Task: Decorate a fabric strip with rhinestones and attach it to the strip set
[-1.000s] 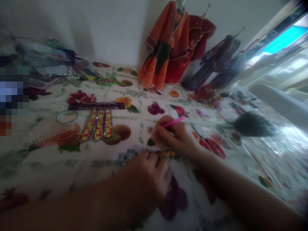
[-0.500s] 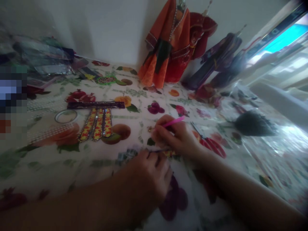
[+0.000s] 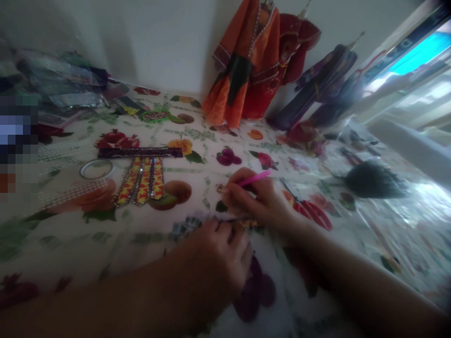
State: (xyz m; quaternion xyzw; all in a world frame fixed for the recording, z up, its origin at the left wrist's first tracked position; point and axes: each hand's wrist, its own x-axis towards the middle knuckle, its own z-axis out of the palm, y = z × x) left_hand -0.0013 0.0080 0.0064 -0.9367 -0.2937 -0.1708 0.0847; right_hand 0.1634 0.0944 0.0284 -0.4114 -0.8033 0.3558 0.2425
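Observation:
My right hand [image 3: 257,197] is closed on a thin pink stick [image 3: 254,177], which points up to the right. A tiny shiny piece [image 3: 220,188] lies at its fingertips. Just below and to the left, my left hand [image 3: 225,253] has its fingers curled over a dark-edged strip with a yellow and orange pattern [image 3: 252,223]; much of the strip is hidden by both hands. Farther left lie a dark purple band [image 3: 141,152] and patterned yellow and red strips [image 3: 141,182] with sparkling edges, pointing down from it.
Red-handled scissors [image 3: 313,212] lie right of my right hand. A roll of tape [image 3: 96,169], bead sheets [image 3: 72,193] and a green-rimmed dish of beads [image 3: 155,116] are at the left. Small garments [image 3: 243,70] hang at the wall. A dark bundle [image 3: 373,180] and clear plastic are at the right.

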